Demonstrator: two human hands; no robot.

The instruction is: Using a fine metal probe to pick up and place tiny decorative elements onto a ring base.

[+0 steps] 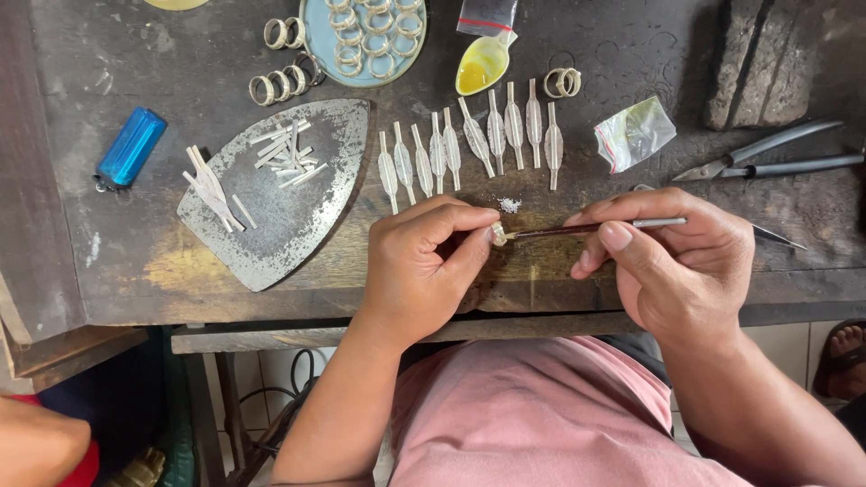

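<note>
Right hand [672, 257] pinches a brush [586, 228] lying level, tip pointing left at the ring [498, 234] clamped in left hand [428, 261], near the bench [135, 261] edge.

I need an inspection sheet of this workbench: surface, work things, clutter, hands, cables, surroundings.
Surface: dark scratched wooden bench.
Job's things: small silver ring; thin dark brush touching it.
Clutter: row of flat silver leaf-shaped blanks, iron-shaped metal plate with silver strips, blue plate of rings, blue lighter, yellow spoon, pliers.
Grippers: left hand pinches ring; right hand holds brush.
Cables: dark cable under bench.
Surroundings: tiled floor; another person's foot.
</note>
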